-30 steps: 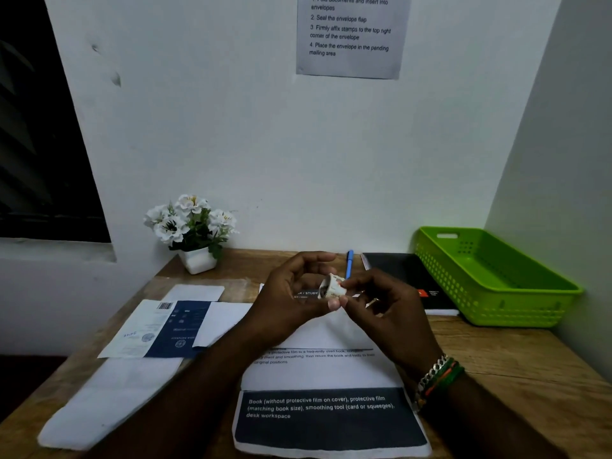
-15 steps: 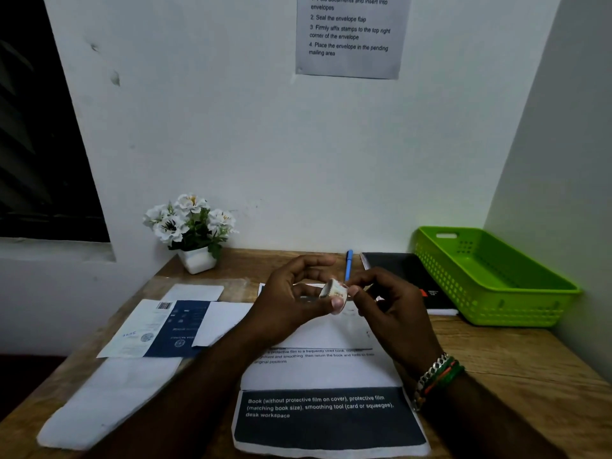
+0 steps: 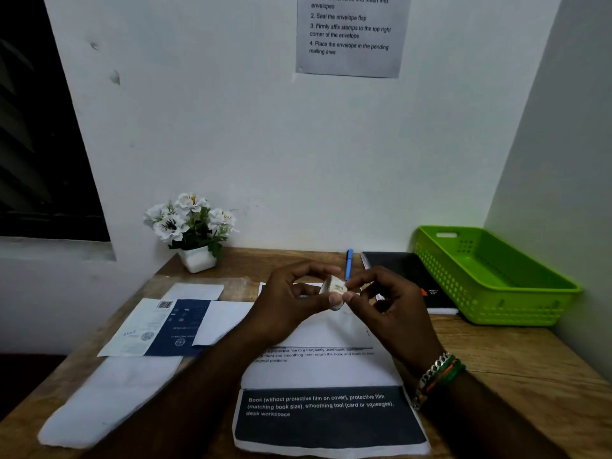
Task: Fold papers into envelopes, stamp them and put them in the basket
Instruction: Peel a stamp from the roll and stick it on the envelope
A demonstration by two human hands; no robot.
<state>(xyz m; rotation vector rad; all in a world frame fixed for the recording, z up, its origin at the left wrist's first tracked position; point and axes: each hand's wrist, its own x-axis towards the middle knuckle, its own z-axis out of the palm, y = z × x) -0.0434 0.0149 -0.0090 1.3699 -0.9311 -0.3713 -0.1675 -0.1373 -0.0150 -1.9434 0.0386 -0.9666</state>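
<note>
Both hands meet above the desk's middle around a small white stamp (image 3: 335, 288) with toothed edges. My left hand (image 3: 291, 301) pinches it between thumb and fingers. My right hand (image 3: 389, 309) pinches its right edge with thumb and forefinger. Under the hands lies a printed sheet (image 3: 326, 402), white at the top with a dark band of text at the bottom. A long white envelope (image 3: 109, 397) lies at the front left. The green plastic basket (image 3: 496, 276) stands at the back right and nothing shows inside it.
A blue and white leaflet (image 3: 165, 327) and more white paper (image 3: 195, 290) lie left of the hands. A white pot of white flowers (image 3: 192, 226) stands at the back left. A blue pen (image 3: 348, 264) and a black notebook (image 3: 407, 276) lie behind the hands. An instruction sheet (image 3: 349, 31) hangs on the wall.
The stamp has turned a little between the fingers and my right fingertips have shifted along its right edge. Both hands stay in the same place above the sheet.
</note>
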